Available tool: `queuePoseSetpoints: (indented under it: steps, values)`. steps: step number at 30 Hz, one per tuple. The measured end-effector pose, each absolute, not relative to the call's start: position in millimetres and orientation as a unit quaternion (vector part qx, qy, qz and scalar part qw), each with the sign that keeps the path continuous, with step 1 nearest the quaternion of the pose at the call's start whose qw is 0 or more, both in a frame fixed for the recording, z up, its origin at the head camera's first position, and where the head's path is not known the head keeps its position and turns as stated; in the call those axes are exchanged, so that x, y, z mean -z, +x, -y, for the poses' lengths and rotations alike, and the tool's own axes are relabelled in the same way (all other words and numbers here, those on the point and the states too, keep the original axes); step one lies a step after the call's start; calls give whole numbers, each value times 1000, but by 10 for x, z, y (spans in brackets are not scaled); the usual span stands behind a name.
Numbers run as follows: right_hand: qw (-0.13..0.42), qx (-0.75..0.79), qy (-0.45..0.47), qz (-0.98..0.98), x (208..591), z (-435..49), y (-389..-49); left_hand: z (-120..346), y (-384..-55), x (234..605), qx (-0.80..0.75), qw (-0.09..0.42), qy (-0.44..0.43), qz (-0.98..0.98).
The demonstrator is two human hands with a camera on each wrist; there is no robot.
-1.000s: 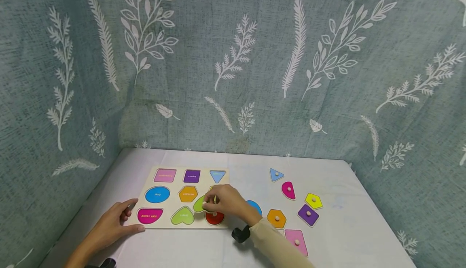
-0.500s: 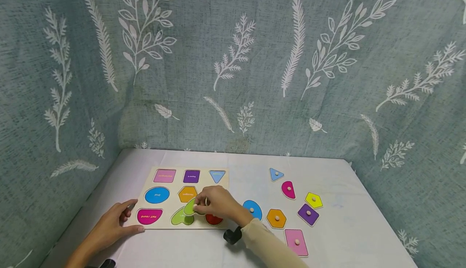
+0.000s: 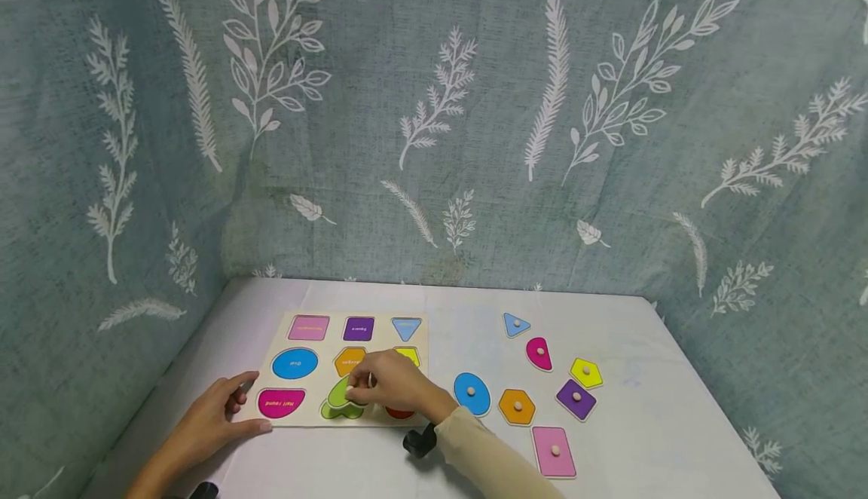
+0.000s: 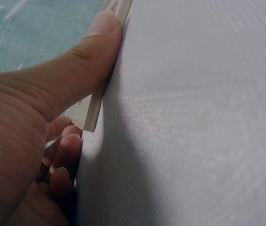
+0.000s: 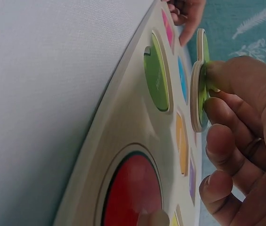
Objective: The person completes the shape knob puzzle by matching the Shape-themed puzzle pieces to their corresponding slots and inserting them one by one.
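A wooden shape puzzle board [image 3: 326, 378] lies on the table. My left hand [image 3: 213, 420] holds its near left corner, thumb along the front edge and fingers at the left side. In the left wrist view the thumb [image 4: 88, 56] presses on the board's edge [image 4: 95, 110]. My right hand [image 3: 393, 386] pinches a green heart piece [image 3: 337, 393] by its knob. The right wrist view has this heart piece [image 5: 197, 94] raised over the board, apart from the green heart recess [image 5: 157, 80]. A red round piece [image 5: 133, 193] with a knob sits in its recess.
Loose knobbed pieces lie right of the board: a blue oval [image 3: 471, 395], orange hexagon [image 3: 517, 407], pink rectangle [image 3: 554, 454], purple square [image 3: 576, 399], yellow pentagon [image 3: 586, 372], magenta half round [image 3: 539, 353] and light blue triangle [image 3: 516, 325]. A patterned curtain [image 3: 434, 122] hangs behind the table.
My right hand has carried the green heart piece leftward across the board, and it now overlaps the heart recess in the head view. The left hand has stayed at the corner.
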State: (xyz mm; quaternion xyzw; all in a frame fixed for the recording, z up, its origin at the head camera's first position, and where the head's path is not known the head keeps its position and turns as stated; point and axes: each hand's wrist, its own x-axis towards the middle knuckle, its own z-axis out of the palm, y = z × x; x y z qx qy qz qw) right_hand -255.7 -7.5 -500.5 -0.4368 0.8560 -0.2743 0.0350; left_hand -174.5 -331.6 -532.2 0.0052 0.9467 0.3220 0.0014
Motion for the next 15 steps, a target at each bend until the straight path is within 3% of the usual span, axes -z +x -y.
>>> queuePoseSetpoints:
  steps: [15]
  values:
    - [63, 268, -415, -867, 5130, 221, -2542, 3308, -1764, 5269, -325, 25, -10, -945]
